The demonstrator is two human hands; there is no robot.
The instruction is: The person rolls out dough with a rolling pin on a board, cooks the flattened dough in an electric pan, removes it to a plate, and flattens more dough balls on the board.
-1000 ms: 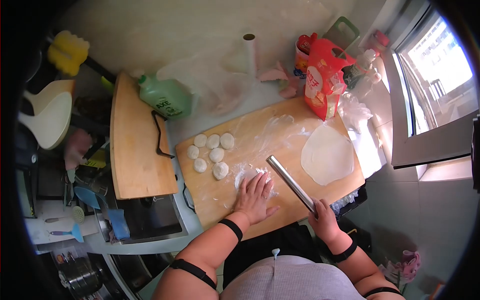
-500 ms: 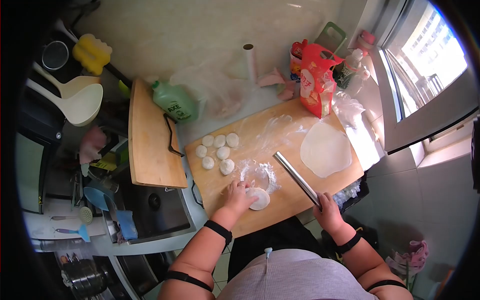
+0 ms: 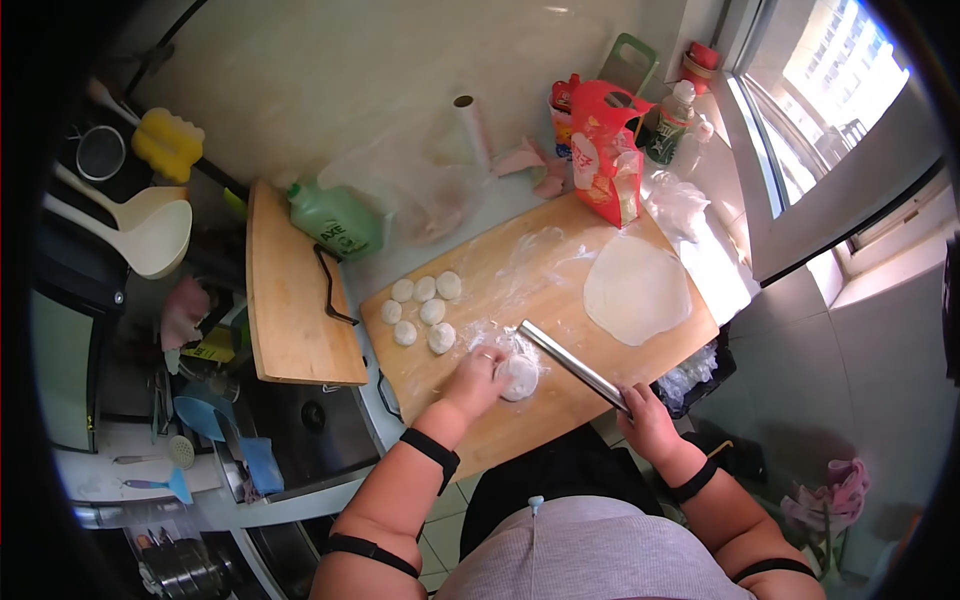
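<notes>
A wooden board [image 3: 560,390] lies in front of me, dusted with flour. My left hand [image 3: 476,378] pinches the left edge of a small flattened dough disc [image 3: 519,379] that rests on the board. My right hand [image 3: 645,420] is wrapped round the near end of a metal rolling pin [image 3: 570,363], whose far end hangs over the board just above the disc. Several small dough balls [image 3: 432,311] sit at the board's left side. A large thin dough sheet [image 3: 638,290] lies flat at its right.
Behind the board stand a red flour bag [image 3: 606,155], a green detergent bottle [image 3: 335,220] and a roll [image 3: 470,132]. A second wooden board [image 3: 290,300] is at the left over the sink [image 3: 320,430]. An open window [image 3: 820,110] is at the right.
My left hand has gone from lying flat with fingers spread to pinching the dough disc, now a little further up the board. The rolling pin's far end has come nearer the disc.
</notes>
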